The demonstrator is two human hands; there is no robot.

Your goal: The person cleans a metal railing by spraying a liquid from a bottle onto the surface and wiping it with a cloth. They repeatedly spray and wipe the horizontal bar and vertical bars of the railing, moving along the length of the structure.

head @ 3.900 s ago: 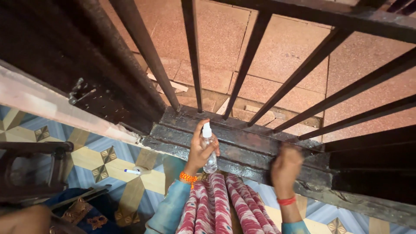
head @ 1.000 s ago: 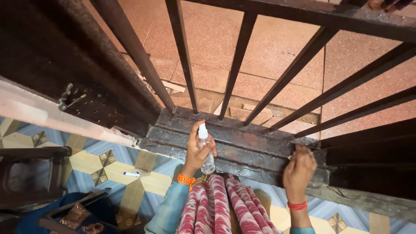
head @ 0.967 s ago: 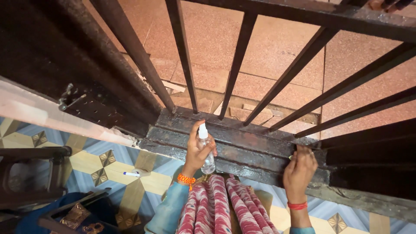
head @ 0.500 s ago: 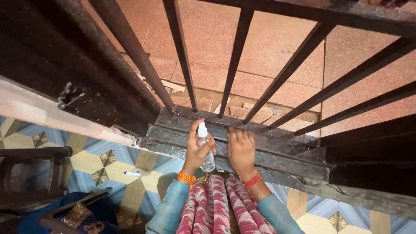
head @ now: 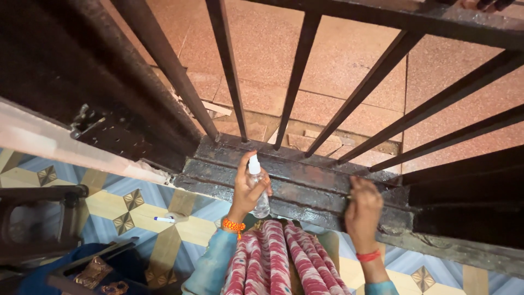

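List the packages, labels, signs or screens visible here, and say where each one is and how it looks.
Spray bottle: small, clear plastic with a white nozzle, held upright in the left hand over the dark metal sill.
No label can be made out on it.
No signs or screens are in view.

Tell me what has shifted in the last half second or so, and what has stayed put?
The right hand has slid along the dark metal sill, from beside the spray bottle out to the right, and lies flat on it again. Nothing was picked up or let go. The left hand still grips the bottle upright over the sill, and the pen lies where it was on the tiled floor.
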